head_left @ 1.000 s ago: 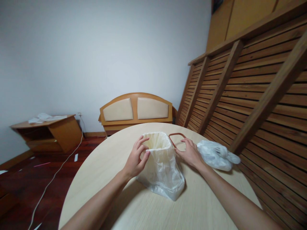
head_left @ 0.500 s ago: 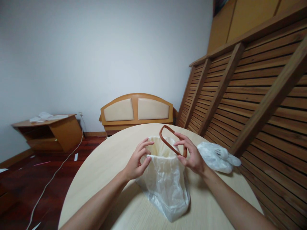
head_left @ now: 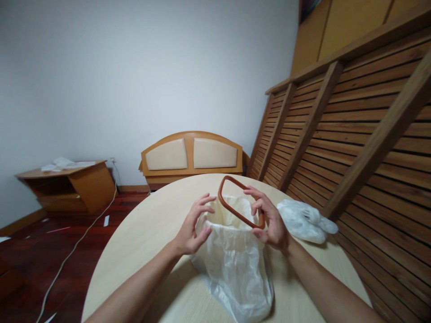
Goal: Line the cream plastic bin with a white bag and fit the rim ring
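Observation:
A bin lined with a translucent white plastic bag [head_left: 235, 255] stands on the round table, its mouth open upward and the bag hanging loosely down the near side. My right hand [head_left: 269, 220] grips a brown rounded-rectangular ring [head_left: 232, 208], like a bin's rim, by its right end. The ring is tilted over the bin's mouth, its left end higher. At the mouth's left side is my left hand [head_left: 197, 224], fingers spread and curved; whether it touches the bag I cannot tell.
On the right of the pale round table [head_left: 134, 251] lies a bundled white plastic bag [head_left: 303, 220]. Wooden slatted panels [head_left: 336, 134] lean at the right. Behind stands a headboard [head_left: 191, 154]. A low cabinet [head_left: 90, 188] and a white cable [head_left: 77, 244] are at left.
The ring has shifted slightly left and lower in my right hand. My left hand's fingers have spread wider, and the bag's mouth looks wider, with its near side hanging lower.

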The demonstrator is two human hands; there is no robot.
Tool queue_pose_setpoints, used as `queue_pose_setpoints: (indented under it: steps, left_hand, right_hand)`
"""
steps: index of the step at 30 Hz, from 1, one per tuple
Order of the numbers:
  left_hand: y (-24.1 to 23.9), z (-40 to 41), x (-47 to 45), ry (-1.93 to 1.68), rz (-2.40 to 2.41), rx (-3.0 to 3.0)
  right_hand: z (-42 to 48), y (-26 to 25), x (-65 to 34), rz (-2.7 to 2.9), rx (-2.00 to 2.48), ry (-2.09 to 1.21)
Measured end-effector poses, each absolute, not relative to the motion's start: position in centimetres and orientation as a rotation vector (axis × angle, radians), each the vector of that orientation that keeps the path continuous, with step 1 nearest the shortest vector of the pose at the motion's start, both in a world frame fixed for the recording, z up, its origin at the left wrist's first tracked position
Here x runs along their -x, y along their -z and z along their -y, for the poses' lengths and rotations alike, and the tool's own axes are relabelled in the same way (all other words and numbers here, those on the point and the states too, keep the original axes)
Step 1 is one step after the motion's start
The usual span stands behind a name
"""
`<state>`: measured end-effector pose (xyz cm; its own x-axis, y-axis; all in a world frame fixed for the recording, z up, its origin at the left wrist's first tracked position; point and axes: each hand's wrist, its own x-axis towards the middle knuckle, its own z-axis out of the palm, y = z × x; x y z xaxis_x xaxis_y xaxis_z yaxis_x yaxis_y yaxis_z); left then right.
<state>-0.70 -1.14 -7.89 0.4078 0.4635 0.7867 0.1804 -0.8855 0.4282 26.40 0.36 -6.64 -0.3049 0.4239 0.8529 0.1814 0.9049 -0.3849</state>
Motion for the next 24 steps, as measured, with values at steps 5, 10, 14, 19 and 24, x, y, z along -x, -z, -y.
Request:
queue_pose_setpoints:
  steps: [5,10,14,19,24]
  left_hand:
    - [8.1,0.9,0.5,-1.583,-0.578,-2.204]
    - [7.7,1.3,0.0,-1.514,-0.577,-2.249]
    - [8.0,1.1,-0.1,-1.525,-0.550,-2.223]
    - [8.1,1.0,0.2,-1.480,-0.529,-2.283]
    - [8.0,1.1,0.5,-1.528,-0.540,-2.334]
  right_hand:
    - [-0.3,6.7,-25.9,1.973,0.449,-0.251]
    - [-0.5,7.0,-25.8,2.011,0.455,-0.271]
    - [-0.9,7.5,-26.0,2.009,0.460,-0.332]
    - [-1.0,8.0,-25.9,1.987,0.454,-0.419]
    - [-1.2,8.4,-25.9,1.952,0.462,-0.451]
